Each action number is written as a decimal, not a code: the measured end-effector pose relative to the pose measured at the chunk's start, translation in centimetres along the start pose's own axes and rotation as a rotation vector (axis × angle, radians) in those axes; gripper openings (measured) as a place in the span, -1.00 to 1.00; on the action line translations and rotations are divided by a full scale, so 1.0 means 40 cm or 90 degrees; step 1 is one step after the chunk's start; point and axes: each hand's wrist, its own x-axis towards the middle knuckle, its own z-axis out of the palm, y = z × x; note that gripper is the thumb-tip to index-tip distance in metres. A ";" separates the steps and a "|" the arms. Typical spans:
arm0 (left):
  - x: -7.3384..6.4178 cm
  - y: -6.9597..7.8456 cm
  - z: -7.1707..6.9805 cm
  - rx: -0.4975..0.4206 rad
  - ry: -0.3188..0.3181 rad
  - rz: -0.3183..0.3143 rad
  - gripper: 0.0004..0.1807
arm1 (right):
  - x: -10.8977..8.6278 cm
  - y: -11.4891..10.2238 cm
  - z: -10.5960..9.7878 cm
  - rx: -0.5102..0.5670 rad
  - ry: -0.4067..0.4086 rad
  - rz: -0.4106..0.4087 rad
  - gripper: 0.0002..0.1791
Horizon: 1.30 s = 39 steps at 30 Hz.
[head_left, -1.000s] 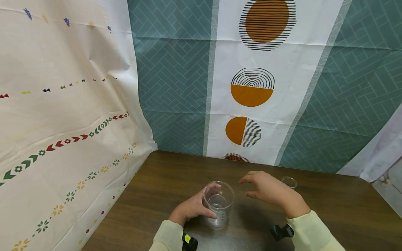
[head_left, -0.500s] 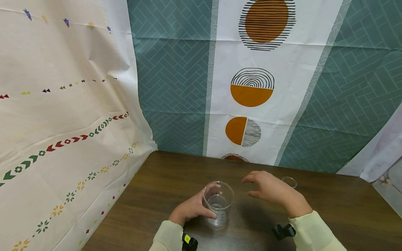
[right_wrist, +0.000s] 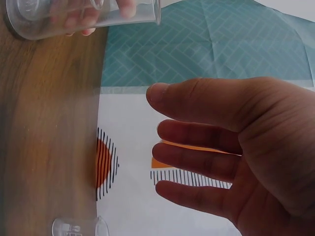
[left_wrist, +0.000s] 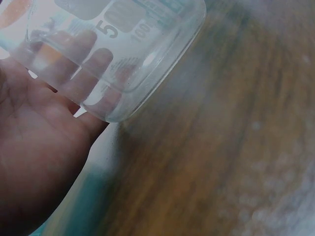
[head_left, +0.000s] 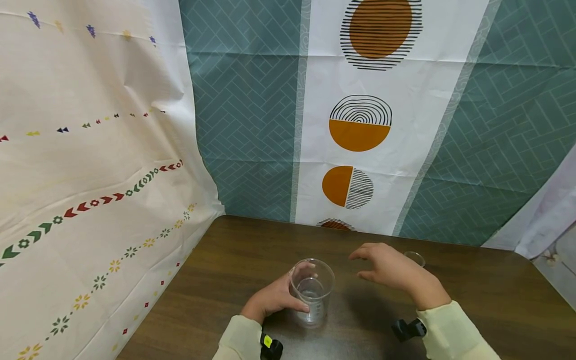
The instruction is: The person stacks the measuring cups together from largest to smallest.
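A large clear glass beaker (head_left: 313, 300) stands upright on the wooden table, its printed marks showing in the left wrist view. Inside it shows a smaller round clear rim (head_left: 310, 288), low down, like a smaller beaker. My left hand (head_left: 281, 298) holds the large beaker from its left side, thumb on the near wall and fingers round the far wall. Right of the beaker and apart from it, my right hand (head_left: 389, 268) hovers over the table. Its fingers are loosely bent and spread, with nothing between them in the right wrist view.
A small clear glass beaker (head_left: 415, 258) stands behind my right hand, partly hidden by it; its spout shows in the right wrist view. The table (head_left: 252, 250) ends at a patterned teal and white cloth (head_left: 252, 125). A cream cloth (head_left: 112, 210) hangs along the left edge.
My right hand has drifted slightly to the right, away from the large beaker. My left hand keeps its hold, and the beaker has stayed in place.
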 end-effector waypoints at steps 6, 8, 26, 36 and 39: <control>0.002 -0.001 -0.001 0.006 0.000 0.008 -0.04 | -0.003 0.009 0.003 -0.003 0.007 -0.002 -0.62; 0.001 -0.001 -0.001 0.009 0.000 0.010 -0.04 | -0.005 0.011 0.002 -0.004 0.009 -0.002 -0.62; -0.001 0.000 0.001 0.015 0.003 0.010 -0.04 | -0.015 0.037 0.008 0.017 0.007 0.012 -0.62; -0.004 0.006 0.002 0.012 0.000 0.003 -0.05 | -0.017 0.048 0.011 0.014 0.008 0.026 -0.63; -0.004 0.007 0.002 0.011 -0.002 0.001 -0.05 | -0.016 0.048 0.009 0.019 0.004 0.034 -0.63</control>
